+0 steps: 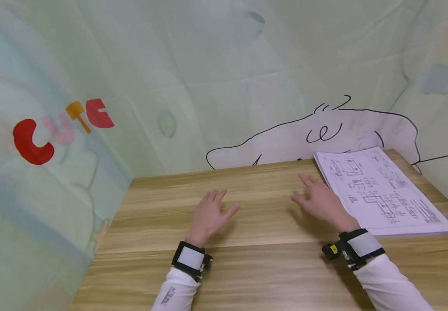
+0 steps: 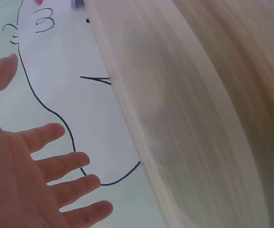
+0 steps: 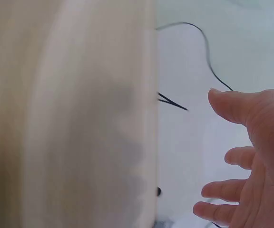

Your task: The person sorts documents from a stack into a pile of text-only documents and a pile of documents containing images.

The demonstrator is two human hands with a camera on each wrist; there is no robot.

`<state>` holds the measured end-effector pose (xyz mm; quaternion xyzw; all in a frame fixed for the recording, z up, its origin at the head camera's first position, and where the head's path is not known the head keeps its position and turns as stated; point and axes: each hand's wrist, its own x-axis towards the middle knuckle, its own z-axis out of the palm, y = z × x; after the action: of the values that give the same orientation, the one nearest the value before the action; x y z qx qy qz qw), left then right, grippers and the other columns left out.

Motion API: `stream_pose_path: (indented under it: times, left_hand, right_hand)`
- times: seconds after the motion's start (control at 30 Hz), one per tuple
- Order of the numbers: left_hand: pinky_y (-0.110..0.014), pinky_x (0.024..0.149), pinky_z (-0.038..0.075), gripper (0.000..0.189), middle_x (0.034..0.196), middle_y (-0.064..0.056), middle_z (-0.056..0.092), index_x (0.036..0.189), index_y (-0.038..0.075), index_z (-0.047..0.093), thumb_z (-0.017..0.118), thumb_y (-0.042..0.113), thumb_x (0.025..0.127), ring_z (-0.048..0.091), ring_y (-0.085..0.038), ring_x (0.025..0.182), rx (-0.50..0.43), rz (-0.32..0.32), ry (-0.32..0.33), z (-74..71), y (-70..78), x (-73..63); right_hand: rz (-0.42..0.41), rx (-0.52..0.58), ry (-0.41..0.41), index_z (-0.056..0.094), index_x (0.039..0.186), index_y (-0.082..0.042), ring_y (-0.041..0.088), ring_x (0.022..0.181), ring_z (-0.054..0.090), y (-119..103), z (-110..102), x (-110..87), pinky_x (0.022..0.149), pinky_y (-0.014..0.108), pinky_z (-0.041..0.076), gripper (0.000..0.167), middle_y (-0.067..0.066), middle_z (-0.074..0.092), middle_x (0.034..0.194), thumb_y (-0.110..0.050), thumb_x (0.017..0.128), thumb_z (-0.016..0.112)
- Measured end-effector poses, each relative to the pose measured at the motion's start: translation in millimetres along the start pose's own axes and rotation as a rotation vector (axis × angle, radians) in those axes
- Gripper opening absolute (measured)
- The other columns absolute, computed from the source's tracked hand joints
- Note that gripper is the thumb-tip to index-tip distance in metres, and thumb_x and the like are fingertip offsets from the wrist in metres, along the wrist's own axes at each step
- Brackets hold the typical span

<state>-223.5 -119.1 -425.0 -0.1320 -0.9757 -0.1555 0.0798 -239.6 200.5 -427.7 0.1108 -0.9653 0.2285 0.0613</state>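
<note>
My left hand hovers over the middle of the wooden table, fingers spread and nothing in them. In the left wrist view the left hand shows its palm and extended fingers. To the right, my right hand is held over the table with its thumb apart from the fingers, also holding nothing. It is beside the left edge of a stack of paper printed with technical drawings. In the right wrist view the right hand has its fingers loosely extended.
A cloth backdrop with cartoon outlines and coloured letters hangs behind and left of the table. The paper stack lies near the table's back right corner. Each wrist wears a black strap with a small camera.
</note>
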Motion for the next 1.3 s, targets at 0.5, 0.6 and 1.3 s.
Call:
stream_pose_path:
  times: [0.5,0.6,1.3]
  left_hand:
    - [-0.034,0.082,0.047,0.053,0.125,-0.002,0.055,0.126,0.021,0.053,0.037,0.056,0.09,0.056,-0.019,0.107,-0.101,0.03,0.037,23.6,45.7,11.4]
    - [-0.034,0.084,0.046,0.051,0.123,-0.001,0.056,0.124,0.021,0.055,0.036,0.055,0.091,0.055,-0.018,0.107,-0.134,0.038,0.014,28.1,54.0,14.1]
    - [-0.02,0.079,0.044,0.035,0.108,0.007,0.062,0.121,0.02,0.058,0.049,0.038,0.092,0.055,-0.003,0.096,-0.155,0.221,-0.208,54.2,110.7,27.1]
  right_hand:
    - [0.161,0.105,0.037,0.006,0.146,-0.005,0.053,0.126,0.018,61.4,-45.4,-13.6,0.093,0.064,0.021,0.094,0.034,0.016,0.142,-0.059,0.083,0.05]
    - [0.207,0.11,0.032,0.004,0.145,-0.003,0.055,0.124,0.017,76.4,-50.8,-16.3,0.09,0.066,0.022,0.094,0.037,0.013,0.141,-0.059,0.084,0.048]
    - [0.533,-0.006,0.042,0.021,0.137,0.009,0.062,0.117,0.015,147.0,-60.1,-40.9,0.087,0.075,0.006,0.084,0.045,0.02,0.129,-0.056,0.088,0.039]
